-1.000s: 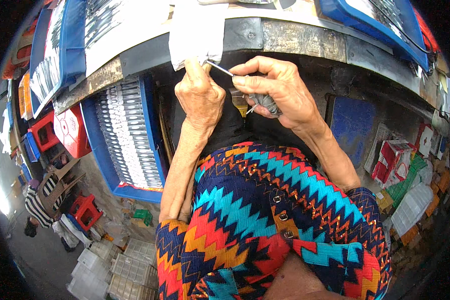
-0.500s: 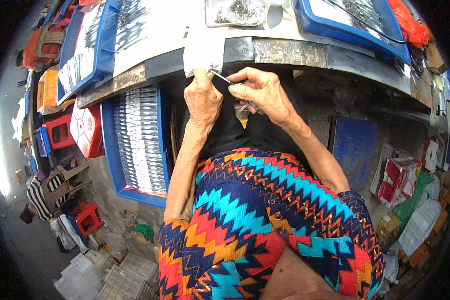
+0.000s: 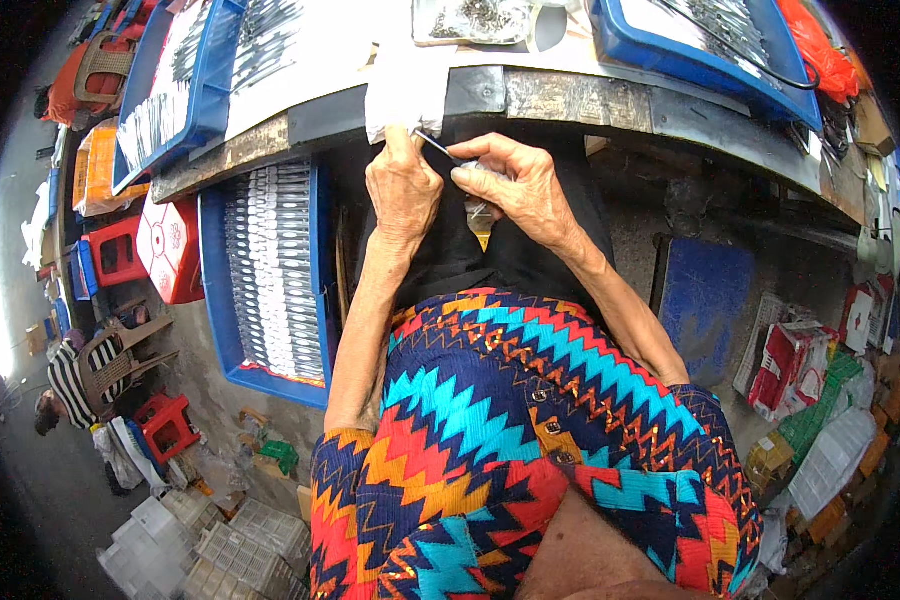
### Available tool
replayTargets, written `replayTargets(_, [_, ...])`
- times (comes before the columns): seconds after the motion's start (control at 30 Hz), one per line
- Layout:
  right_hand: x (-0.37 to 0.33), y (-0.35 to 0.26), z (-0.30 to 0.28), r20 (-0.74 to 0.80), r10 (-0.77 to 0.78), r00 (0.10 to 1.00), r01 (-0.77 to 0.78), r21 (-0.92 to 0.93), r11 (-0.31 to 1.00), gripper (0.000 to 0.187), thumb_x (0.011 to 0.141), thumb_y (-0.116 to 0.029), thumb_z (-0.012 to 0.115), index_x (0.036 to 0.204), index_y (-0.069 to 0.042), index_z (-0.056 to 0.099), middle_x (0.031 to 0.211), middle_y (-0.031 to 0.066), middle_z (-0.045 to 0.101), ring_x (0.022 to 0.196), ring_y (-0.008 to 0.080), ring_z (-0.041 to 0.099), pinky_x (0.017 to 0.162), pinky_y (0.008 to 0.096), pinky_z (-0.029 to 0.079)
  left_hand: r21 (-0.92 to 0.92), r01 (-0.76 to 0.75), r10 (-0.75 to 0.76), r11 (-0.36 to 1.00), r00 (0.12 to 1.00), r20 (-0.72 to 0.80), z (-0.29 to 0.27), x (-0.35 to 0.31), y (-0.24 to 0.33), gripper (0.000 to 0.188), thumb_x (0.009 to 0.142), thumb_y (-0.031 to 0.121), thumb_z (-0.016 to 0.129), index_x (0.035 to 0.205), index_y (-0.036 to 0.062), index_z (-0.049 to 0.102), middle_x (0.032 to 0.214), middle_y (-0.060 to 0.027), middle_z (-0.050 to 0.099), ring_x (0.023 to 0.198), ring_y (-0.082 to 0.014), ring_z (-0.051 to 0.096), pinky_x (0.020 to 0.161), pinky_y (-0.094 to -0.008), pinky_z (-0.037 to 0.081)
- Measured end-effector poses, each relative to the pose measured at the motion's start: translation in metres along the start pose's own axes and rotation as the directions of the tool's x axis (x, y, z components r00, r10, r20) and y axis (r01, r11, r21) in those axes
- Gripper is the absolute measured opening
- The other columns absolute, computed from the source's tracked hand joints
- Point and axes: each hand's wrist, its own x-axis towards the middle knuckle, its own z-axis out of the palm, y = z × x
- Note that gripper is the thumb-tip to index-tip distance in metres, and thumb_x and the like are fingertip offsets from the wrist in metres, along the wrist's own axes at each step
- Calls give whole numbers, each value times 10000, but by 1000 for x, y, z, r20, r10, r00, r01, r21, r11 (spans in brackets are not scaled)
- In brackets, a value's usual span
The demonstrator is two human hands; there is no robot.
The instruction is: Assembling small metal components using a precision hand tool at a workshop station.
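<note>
My left hand (image 3: 402, 195) is closed at the table edge, its fingertips pinching against the lower end of a white cloth or paper strip (image 3: 407, 95) that hangs over the edge. What it grips there is too small to make out. My right hand (image 3: 520, 185) holds a thin dark metal rod (image 3: 434, 145) between thumb and fingers. The rod slants toward my left fingertips and reaches the white strip. Below the right palm a small clear bottle with a yellow tip (image 3: 482, 228) points down; the curled fingers partly hide it.
A blue tray (image 3: 198, 130) of slim silvery pieces lies at the table's left, another blue tray (image 3: 610, 40) at its right. Between them sits a clear container (image 3: 475, 38) of small metal parts. Under the table's left stands a blue crate (image 3: 235, 370) with rows of silvery pieces.
Both hands stay close together at the table edge. The rod tip has shifted slightly left and up, and the right hand has turned a little, showing more of the small bottle.
</note>
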Motion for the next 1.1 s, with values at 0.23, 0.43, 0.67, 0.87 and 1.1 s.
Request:
replayTargets(0.23, [9, 20, 6, -18, -609, 793, 524, -491, 696, 227, 741, -146, 633, 946, -59, 586, 705, 116, 590, 548, 173, 575, 471, 279, 448, -23, 10, -11, 1000, 1000, -17, 1, -1, -1, 94, 818, 48, 471, 878, -17, 439, 629, -241, 536, 613, -401, 562, 480, -448, 418])
replayTargets(0.43, [-4, 2, 11, 102, -524, 845, 370, -820, 436, 290, 714, -89, 646, 994, -54, 577, 734, 84, 555, 612, 198, 577, 517, 282, 468, -14, 9, -10, 1000, 1000, -24, 0, 0, -1, 124, 768, 23, 519, 850, -28, 441, 627, -244, 559, 602, -380, 585, 486, -426, 461])
replayTargets(0.67, [-6, -14, 12, 286, -524, 803, 387, -918, 91, 304, 724, -109, 542, 1021, -45, 534, 670, 84, 484, 528, 198, 541, 451, 295, 457, -27, 12, -12, 1000, 1000, -11, 0, -1, 1, 141, 770, 34, 527, 856, -24, 431, 646, -244, 566, 609, -382, 587, 489, -424, 470])
replayTargets(0.87, [-4, -23, 16, 411, -499, 763, 419, -902, -101, 268, 736, -105, 526, 994, -35, 531, 654, 98, 487, 520, 209, 547, 452, 315, 464, -26, 3, -3, 1000, 1000, 5, -4, 0, -2, 141, 760, 22, 533, 844, -19, 428, 654, -235, 570, 609, -375, 589, 485, -424, 468])
replayTargets(1.1, [3, -20, 11, 154, -353, 923, 338, -763, 551, 206, 755, -137, 566, 947, -77, 522, 688, 168, 560, 601, 343, 582, 515, 424, 475, -13, -1, 1, 1000, 1000, -24, 2, -3, -2, 138, 750, 24, 539, 826, -15, 430, 635, -221, 569, 591, -359, 592, 466, -399, 470])
